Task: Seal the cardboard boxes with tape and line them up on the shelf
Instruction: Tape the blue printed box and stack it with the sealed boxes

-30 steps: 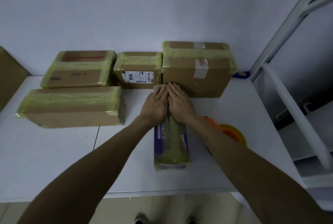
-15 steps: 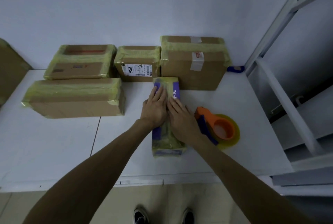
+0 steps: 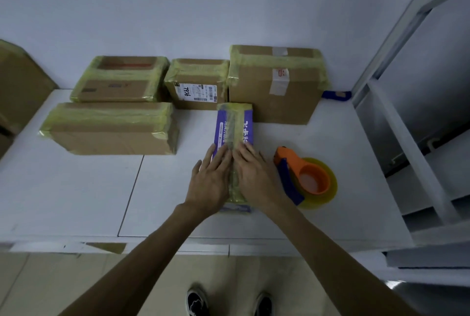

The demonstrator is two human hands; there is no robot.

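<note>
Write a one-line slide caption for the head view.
Left hand and right hand press flat on the taped purple box, orange tape dispenser beside it, sealed cardboard boxes behind.

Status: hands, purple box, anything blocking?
Left hand and right hand flat, pressing taped purple box. Box lies on white shelf, far end by large carton. Tape dispenser beside it, clear.

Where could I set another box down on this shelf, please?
Bare room lies front left, between the long box and the shelf edge, beside the left hand. The back row is crowded, and the tape dispenser takes the right.
</note>
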